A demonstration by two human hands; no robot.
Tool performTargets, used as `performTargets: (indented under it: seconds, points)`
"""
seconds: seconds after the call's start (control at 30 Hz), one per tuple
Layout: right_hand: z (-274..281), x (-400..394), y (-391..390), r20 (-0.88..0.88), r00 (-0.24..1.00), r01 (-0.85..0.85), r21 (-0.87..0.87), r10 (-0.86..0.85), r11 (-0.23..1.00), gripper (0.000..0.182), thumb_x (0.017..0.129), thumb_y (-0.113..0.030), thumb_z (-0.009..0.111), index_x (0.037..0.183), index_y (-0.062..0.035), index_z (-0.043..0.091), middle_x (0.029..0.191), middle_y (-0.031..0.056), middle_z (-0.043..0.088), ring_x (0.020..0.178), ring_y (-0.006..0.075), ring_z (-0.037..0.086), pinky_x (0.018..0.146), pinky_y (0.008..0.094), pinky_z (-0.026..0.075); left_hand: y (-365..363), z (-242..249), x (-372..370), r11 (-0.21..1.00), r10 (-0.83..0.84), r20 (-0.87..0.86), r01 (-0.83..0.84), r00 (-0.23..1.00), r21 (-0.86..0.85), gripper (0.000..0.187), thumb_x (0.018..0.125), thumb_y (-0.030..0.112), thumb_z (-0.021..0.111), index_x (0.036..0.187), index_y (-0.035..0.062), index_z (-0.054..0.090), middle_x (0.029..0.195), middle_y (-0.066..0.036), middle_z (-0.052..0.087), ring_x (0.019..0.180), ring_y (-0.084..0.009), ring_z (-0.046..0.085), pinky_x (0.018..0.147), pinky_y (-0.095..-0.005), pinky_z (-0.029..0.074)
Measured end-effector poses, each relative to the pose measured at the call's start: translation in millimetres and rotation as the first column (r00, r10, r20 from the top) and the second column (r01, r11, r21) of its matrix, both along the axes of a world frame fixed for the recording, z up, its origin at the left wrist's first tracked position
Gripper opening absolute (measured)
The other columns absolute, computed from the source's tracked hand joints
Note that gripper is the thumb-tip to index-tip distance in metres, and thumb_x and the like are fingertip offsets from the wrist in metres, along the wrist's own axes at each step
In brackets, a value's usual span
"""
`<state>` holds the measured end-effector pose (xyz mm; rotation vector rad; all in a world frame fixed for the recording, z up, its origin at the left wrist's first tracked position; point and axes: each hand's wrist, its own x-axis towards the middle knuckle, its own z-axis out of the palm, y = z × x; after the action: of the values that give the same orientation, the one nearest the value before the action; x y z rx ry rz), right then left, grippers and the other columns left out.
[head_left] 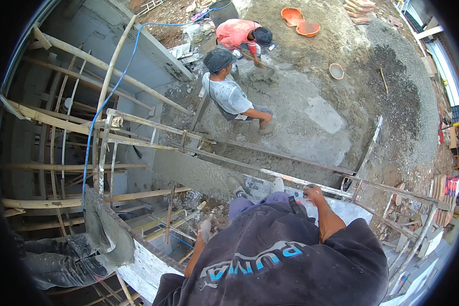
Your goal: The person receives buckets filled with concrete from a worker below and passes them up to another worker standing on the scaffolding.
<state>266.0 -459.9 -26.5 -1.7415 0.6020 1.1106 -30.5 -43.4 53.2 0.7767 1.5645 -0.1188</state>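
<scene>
My left hand, grey with cement, hangs at my left side beside the plank walkway, fingers loosely extended and nothing seen in them. My right hand is in front of my right hip with its fingers curled; I cannot tell what, if anything, is inside them. Just beyond it runs the metal scaffold rail. Under my feet lies a cement-smeared plank, with my shoe on it.
Below, a person in a white shirt stands in wet concrete; another in a red shirt bends over a tool. Bamboo poles and a blue hose are at left. Someone's muddy legs show lower left. Orange tubs lie beyond.
</scene>
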Motion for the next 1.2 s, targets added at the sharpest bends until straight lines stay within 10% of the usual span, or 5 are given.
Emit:
performTargets:
  seconds: [1.2]
  points:
    - [14.5,11.4,15.2,-0.016,1.0,-0.024,0.006,0.024,1.0,0.032,0.084,-0.027,0.06,0.107,-0.0058,0.058,0.1,0.0118,0.063,0.08,0.0237,0.063,0.06,0.0394,0.05,6.8,7.9,1.5,1.0,-0.023,-0.044,0.023,0.999,-0.009,0.02,0.088,0.035,0.061,0.089,0.0152,0.06,0.079,0.003,0.062,0.069,-0.0131,0.059,0.05,-0.0289,0.04]
